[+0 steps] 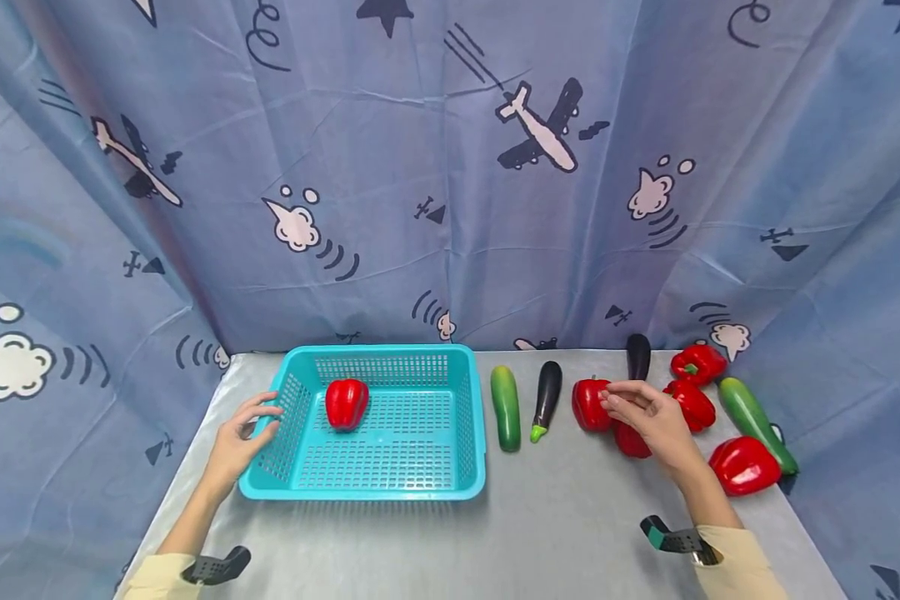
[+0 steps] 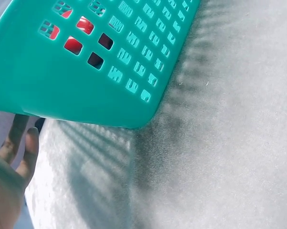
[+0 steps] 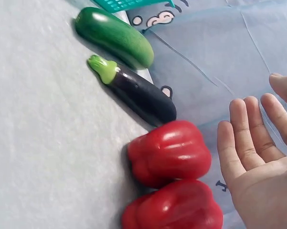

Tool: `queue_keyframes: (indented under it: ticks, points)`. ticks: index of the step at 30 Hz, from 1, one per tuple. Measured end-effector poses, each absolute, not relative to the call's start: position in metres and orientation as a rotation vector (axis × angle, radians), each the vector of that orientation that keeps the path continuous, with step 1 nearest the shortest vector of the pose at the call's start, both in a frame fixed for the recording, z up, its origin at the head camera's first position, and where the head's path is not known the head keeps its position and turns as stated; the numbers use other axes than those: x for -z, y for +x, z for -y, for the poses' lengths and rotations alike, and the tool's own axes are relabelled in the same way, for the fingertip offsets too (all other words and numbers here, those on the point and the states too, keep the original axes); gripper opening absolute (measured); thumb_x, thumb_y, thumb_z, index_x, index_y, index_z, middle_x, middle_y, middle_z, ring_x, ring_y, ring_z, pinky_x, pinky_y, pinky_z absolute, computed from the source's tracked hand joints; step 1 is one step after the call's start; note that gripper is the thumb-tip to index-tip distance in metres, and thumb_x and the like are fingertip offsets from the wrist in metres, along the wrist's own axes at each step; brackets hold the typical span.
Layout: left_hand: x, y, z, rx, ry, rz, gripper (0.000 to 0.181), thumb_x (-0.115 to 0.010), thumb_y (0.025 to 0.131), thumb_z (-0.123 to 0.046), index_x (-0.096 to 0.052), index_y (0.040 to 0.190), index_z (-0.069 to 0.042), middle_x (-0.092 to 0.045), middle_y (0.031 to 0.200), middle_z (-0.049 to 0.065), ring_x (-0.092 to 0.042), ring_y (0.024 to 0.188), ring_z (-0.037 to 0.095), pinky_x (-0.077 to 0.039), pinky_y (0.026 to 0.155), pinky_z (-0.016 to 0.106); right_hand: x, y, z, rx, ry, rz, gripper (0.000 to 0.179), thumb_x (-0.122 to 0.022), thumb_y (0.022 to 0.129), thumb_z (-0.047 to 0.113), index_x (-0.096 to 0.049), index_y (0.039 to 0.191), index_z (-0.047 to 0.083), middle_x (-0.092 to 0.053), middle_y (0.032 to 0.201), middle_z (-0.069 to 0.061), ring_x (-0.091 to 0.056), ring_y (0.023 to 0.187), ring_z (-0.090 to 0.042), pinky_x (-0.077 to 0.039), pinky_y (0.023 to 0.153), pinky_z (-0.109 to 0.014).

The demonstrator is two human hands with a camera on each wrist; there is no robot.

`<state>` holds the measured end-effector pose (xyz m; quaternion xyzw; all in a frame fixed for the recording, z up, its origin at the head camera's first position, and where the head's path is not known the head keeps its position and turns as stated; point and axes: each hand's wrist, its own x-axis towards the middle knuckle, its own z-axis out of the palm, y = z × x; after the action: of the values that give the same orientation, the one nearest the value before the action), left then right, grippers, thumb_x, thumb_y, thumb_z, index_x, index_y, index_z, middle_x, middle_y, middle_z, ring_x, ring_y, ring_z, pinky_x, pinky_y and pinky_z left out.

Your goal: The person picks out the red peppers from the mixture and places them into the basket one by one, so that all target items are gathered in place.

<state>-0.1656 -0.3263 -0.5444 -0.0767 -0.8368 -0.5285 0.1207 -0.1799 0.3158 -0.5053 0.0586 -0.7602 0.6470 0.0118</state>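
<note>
A teal perforated basket point(image 1: 420, 467) is set on the grey counter point(image 1: 555, 533), & everything else is placed w/ ref. to it. One red pepper point(image 1: 347, 403) is seen inside the basket, toward its far-left part; thru the wall holes it shows as red patches in the left wrist view. The left hand point(image 1: 242, 440) is laid against the basket's left outer wall, fingers relaxed & only lightly bent, tips at the rim; nothing is gripped. Just right of the basket a green cucumber point(image 1: 506, 407) is laid lengthwise, then a dark eggplant point(image 1: 547, 398) w/ its green stem end toward the near side. Further right of the basket, the right hand point(image 1: 648, 419) is held over a cluster of red peppers, fingers spread & straight, palm bare in the right wrist view; the nearest pepper point(image 1: 588, 405) is at the fingertips, but contact can't be told. A 2nd pepper point(image 1: 632, 442) is partly covered by that hand. Farther right still: a 2nd eggplant point(image 1: 637, 357) by the curtain, 2 more peppers point(image 1: 697, 363) point(image 1: 694, 405), a larger pepper point(image 1: 744, 465) near the counter's right edge, & a 2nd cucumber point(image 1: 754, 421) beside it. A blue airplane-print curtain point(image 1: 450, 167) is hung behind & to both sides of the basket.
</note>
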Motion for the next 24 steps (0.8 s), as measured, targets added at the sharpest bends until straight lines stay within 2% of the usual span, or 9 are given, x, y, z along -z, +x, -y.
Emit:
queue_keyframes:
  ticks: [7, 11, 13, 17, 20, 24]
  points:
    - [0.548, -0.167, 0.328, 1.582, -0.259, 2.395, 0.022, -0.069, 0.095, 0.003, -0.068, 0.117, 0.006, -0.051, 0.144, 0.021, -0.047, 0.133, 0.022, -0.04, 0.095, 0.014, 0.509, -0.184, -0.321, -1.908, 0.186, 2.38, 0.043, -0.07, 0.098, 0.01, -0.055, 0.132, -0.01, -0.066, 0.12, -0.015, -0.065, 0.106, -0.011, -0.05, 0.088, -0.02]
    - [0.548, -0.167, 0.328, 1.601, -0.27, 2.38, 0.022, -0.069, 0.095, 0.004, -0.068, 0.117, 0.007, -0.05, 0.144, 0.021, -0.046, 0.133, 0.02, -0.041, 0.095, 0.015, 0.513, -0.189, -0.324, -1.733, 0.226, 2.448, 0.048, -0.074, 0.095, 0.011, -0.056, 0.136, -0.004, -0.058, 0.13, -0.02, -0.057, 0.118, -0.021, -0.047, 0.09, -0.016]
    - [0.548, -0.167, 0.328, 1.605, -0.271, 2.378, 0.022, -0.069, 0.095, 0.003, -0.068, 0.117, 0.006, -0.05, 0.145, 0.021, -0.046, 0.133, 0.019, -0.041, 0.095, 0.015, 0.516, -0.192, -0.325, -1.63, 0.239, 2.512, 0.053, -0.077, 0.093, 0.012, -0.054, 0.14, 0.0, -0.054, 0.137, -0.021, -0.05, 0.125, -0.03, -0.048, 0.093, -0.02]
    - [0.548, -0.166, 0.328, 1.596, -0.264, 2.386, 0.022, -0.069, 0.095, 0.003, -0.068, 0.117, 0.006, -0.05, 0.145, 0.02, -0.046, 0.133, 0.017, -0.041, 0.094, 0.015, 0.519, -0.201, -0.329, -1.49, 0.247, 2.649, 0.067, -0.082, 0.089, 0.018, -0.049, 0.145, 0.005, -0.044, 0.147, -0.021, -0.04, 0.133, -0.045, -0.045, 0.102, -0.046]
    - [0.548, -0.165, 0.327, 1.591, -0.251, 2.388, 0.022, -0.068, 0.095, 0.004, -0.068, 0.117, 0.007, -0.05, 0.145, 0.021, -0.046, 0.132, 0.016, -0.042, 0.093, 0.015, 0.521, -0.209, -0.33, -1.444, 0.24, 2.717, 0.074, -0.084, 0.087, 0.023, -0.046, 0.147, 0.005, -0.038, 0.151, -0.024, -0.036, 0.135, -0.051, -0.039, 0.102, -0.063]
    - [0.54, -0.163, 0.322, 1.583, -0.25, 2.387, 0.021, -0.067, 0.095, 0.006, -0.067, 0.116, 0.009, -0.05, 0.143, 0.024, -0.046, 0.132, 0.017, -0.041, 0.094, 0.014, 0.524, -0.217, -0.333, -1.419, 0.21, 2.768, 0.078, -0.085, 0.086, 0.03, -0.045, 0.148, 0.005, -0.039, 0.15, -0.027, -0.036, 0.136, -0.052, -0.036, 0.103, -0.067]
